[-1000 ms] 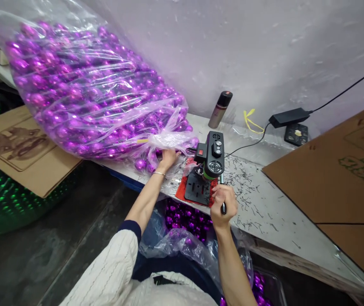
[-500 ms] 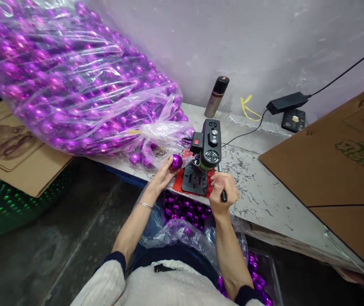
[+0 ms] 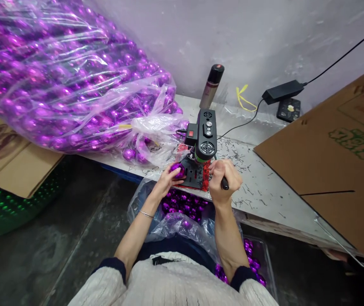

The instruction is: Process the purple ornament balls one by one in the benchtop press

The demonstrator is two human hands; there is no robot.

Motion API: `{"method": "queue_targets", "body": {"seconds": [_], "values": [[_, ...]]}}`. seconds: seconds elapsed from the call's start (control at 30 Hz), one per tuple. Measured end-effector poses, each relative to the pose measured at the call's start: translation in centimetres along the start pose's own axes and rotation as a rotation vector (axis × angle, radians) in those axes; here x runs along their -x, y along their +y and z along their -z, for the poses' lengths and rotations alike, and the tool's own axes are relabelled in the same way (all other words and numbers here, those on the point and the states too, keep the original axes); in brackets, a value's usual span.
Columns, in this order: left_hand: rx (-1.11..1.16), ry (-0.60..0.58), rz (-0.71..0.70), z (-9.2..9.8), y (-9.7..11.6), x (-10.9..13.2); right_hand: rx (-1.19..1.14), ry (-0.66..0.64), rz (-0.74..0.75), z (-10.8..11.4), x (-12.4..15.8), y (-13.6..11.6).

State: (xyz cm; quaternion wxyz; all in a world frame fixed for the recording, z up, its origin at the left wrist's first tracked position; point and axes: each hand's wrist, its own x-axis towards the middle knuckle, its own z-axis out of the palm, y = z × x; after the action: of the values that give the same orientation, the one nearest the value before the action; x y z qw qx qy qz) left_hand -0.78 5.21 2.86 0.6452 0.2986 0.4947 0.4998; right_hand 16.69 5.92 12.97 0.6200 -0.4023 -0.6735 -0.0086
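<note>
Between its fingers my left hand (image 3: 166, 180) holds a shiny purple ball ornament (image 3: 177, 170), at the left edge of the black base of a small bench press machine (image 3: 206, 134). My right hand (image 3: 224, 180) is closed in a fist around the machine's lever handle (image 3: 224, 183), whose black end sticks out below the fingers. The machine has round vents, two silver knobs and a red switch. Under its base lies a red mat (image 3: 206, 174) flecked with black bits.
A huge clear bag of purple balls (image 3: 83, 85) fills the left. An open bag of purple balls (image 3: 185, 206) hangs at my lap, and a clear tub (image 3: 266, 263) stands lower right. A spray can (image 3: 211, 86), power adapter (image 3: 284, 92) and cardboard box (image 3: 335, 157) are behind and right.
My left hand has brought the purple ball down to the left edge of the machine's base. My right hand keeps its grip on the lever. The view has shifted slightly.
</note>
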Motion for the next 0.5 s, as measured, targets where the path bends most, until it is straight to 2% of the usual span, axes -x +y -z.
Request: {"method": "queue_targets", "body": {"seconds": [0.07, 0.13, 0.3, 0.5], "values": [[-0.204, 0.086, -0.147, -0.1, -0.4, -0.1, 0.007, -0.006, 0.011, 0.1, 0.1, 0.0], [-0.386, 0.123, -0.282, -0.3, -0.7, -0.6, 0.014, -0.014, 0.018, 0.1, 0.2, 0.0], [-0.632, 0.049, -0.419, -1.1, -1.1, -1.8, 0.045, -0.042, 0.018, 0.2, 0.3, 0.0], [-0.847, -0.019, -0.578, -1.8, -0.9, -2.3, 0.003, -0.045, 0.042, 0.3, 0.6, 0.0]]}}
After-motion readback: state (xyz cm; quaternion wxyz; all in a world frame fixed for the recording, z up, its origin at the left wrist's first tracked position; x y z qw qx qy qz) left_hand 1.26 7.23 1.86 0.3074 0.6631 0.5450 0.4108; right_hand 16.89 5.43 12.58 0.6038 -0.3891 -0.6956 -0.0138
